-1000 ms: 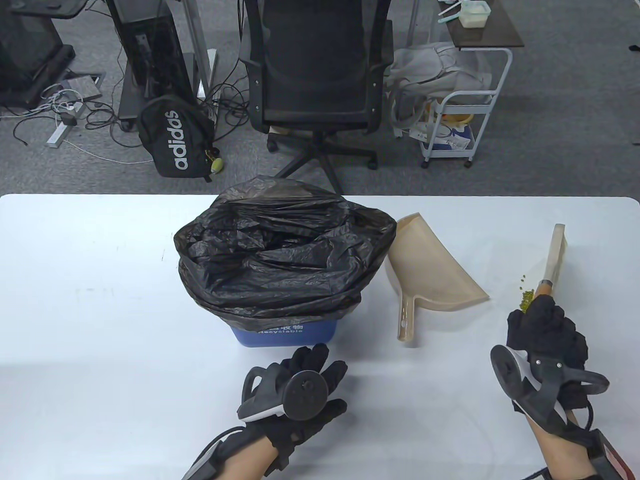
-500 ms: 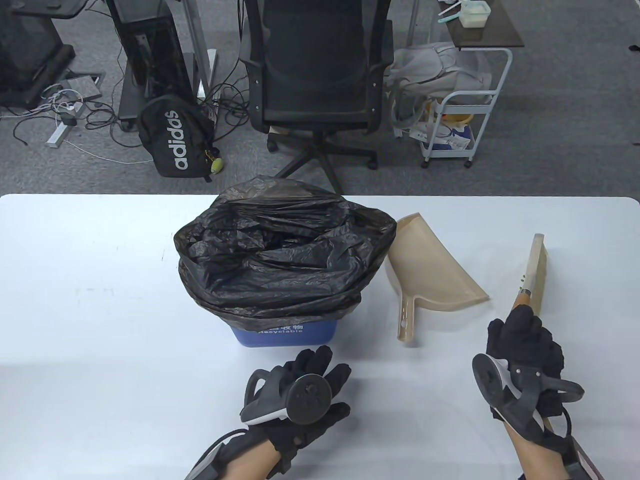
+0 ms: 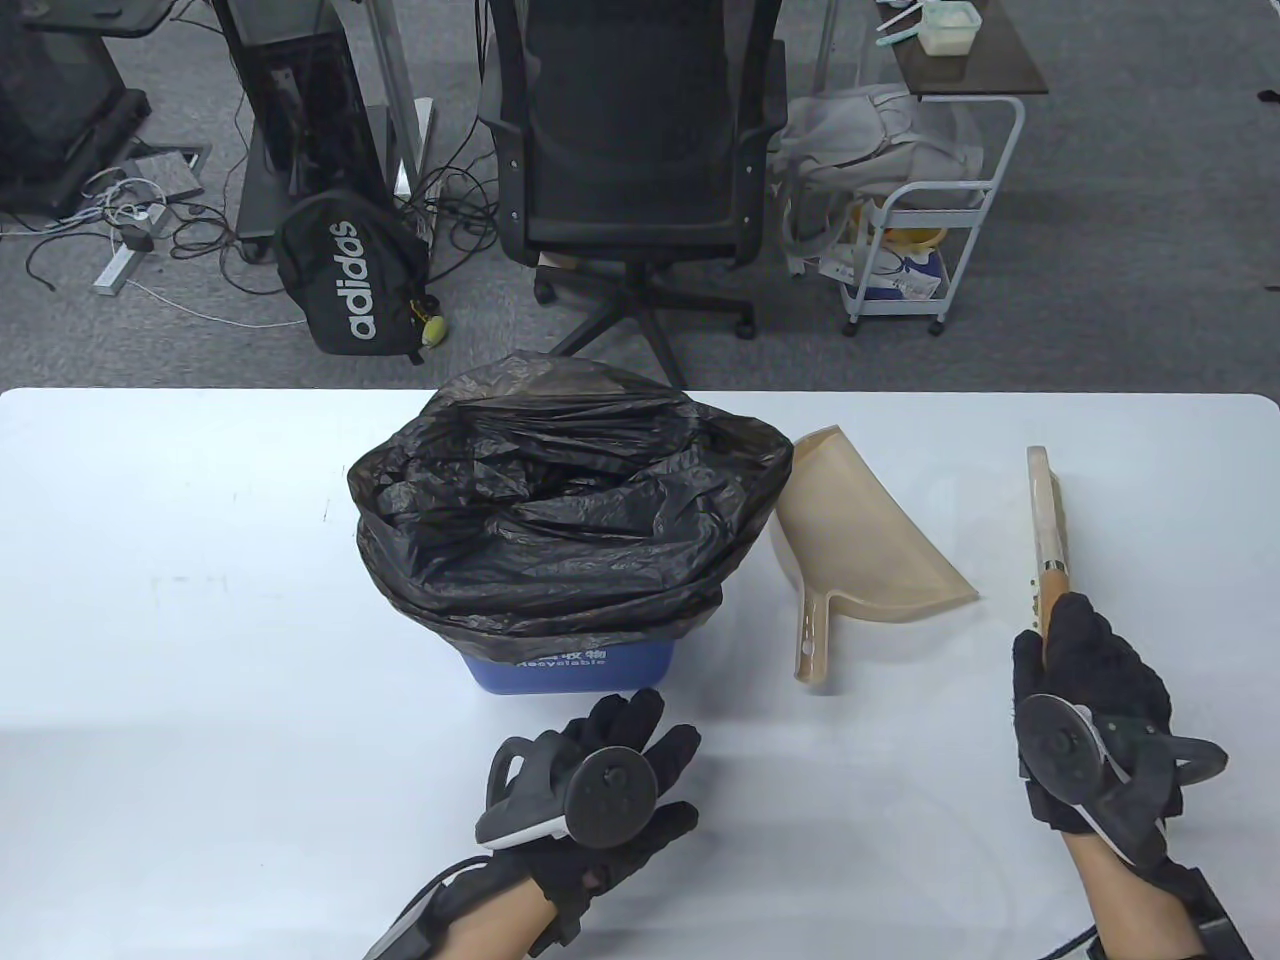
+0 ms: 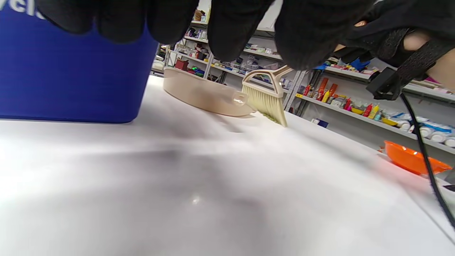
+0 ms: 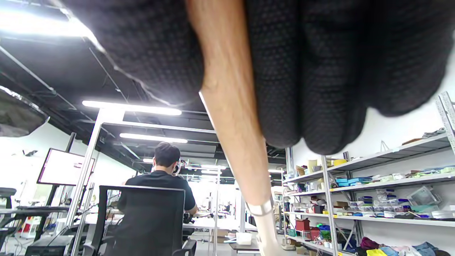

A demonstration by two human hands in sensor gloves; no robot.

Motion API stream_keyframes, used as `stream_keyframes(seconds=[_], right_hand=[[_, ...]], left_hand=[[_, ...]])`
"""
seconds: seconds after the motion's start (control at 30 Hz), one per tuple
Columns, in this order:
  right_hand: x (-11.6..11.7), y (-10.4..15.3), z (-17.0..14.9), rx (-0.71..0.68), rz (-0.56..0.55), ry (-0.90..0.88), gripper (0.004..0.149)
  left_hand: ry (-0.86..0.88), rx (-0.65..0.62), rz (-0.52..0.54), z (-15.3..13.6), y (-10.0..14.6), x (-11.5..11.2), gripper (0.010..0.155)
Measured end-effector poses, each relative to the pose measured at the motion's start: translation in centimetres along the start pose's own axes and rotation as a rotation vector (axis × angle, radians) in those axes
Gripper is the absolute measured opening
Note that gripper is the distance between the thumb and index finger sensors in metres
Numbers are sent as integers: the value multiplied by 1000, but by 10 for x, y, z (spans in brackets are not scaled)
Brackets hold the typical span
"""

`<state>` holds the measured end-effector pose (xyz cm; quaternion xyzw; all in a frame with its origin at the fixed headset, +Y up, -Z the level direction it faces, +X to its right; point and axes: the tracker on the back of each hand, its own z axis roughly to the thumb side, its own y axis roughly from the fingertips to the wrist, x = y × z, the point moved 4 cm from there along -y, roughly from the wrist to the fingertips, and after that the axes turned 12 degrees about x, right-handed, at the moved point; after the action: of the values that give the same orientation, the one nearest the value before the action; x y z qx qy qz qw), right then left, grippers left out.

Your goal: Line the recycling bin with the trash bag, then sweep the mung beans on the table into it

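Observation:
The blue recycling bin (image 3: 590, 672) stands mid-table with a black trash bag (image 3: 560, 510) draped over its rim. To its right lies a beige dustpan (image 3: 860, 545), handle toward me. My right hand (image 3: 1085, 670) grips the wooden handle of a beige hand brush (image 3: 1045, 520), its bristles (image 4: 265, 103) down on the table. A few green mung beans (image 3: 1030, 595) show just left of the brush handle. My left hand (image 3: 625, 760) rests flat on the table in front of the bin, fingers straight, holding nothing.
An office chair (image 3: 635, 150), a black backpack (image 3: 350, 275) and a white cart (image 3: 925, 230) stand on the floor beyond the table's far edge. In the right wrist view a person (image 5: 160, 185) sits at a desk. An orange bowl (image 4: 412, 161) lies right of the table.
My right hand swept the brush left toward the dustpan, then drew back right, and the brush turned edge-on. The bean pile seen beside the handle is now mostly hidden. My left hand stayed put.

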<state>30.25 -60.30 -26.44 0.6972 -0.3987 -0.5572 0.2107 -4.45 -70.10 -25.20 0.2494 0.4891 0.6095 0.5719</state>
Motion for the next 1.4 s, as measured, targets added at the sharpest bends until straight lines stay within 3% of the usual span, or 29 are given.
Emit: stream_keyframes(seconds=[0.23,0.37,0.57,0.73,0.83,1.07,1.4], right_hand=[[-4,7,-12,-18,-33,-30,56],[-8,7,-18,0,-25,-52,56],[-9,10,-33,43,10,-99,56],[-12,10,-43,80,-3,-125,56],[-13,10,-47,94,-8,-138,56],[-13,12,-49,97,-7,-145,57],[-14,10,-59,122,3,-190,57]], left_hand=[[49,-37,67,32,-4,3,73],[31,-19,31,56,-19,6,73],[79,51,33,89,-60,10,79],[48,164,8,109,-111,-9,85],[26,262,-48,110,-138,-24,93],[-86,420,-37,91,-185,-46,101],[-167,350,-8,78,-204,-64,83]])
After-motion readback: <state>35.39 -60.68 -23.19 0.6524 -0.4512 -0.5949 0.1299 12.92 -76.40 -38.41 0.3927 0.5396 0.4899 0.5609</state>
